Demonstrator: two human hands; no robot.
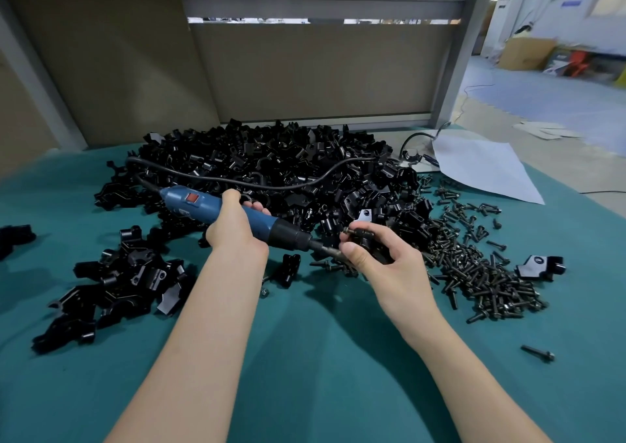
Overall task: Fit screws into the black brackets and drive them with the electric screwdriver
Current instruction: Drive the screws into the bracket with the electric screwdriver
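A person's left hand (233, 229) wraps its fingers around the barrel of a blue electric screwdriver (203, 205), angled down to the right above a teal cloth-covered table (305, 358). The right hand (382, 266) pinches a small black angular bracket (367, 239) between thumb and curled fingers at the driver's tip; the thumb hides whether the bit is seated in a screw. A large heap of black brackets (271, 161) lies just behind, crossed by the tool's black power cord (271, 185), and loose dark flanged screws (474, 263) are scattered to the right.
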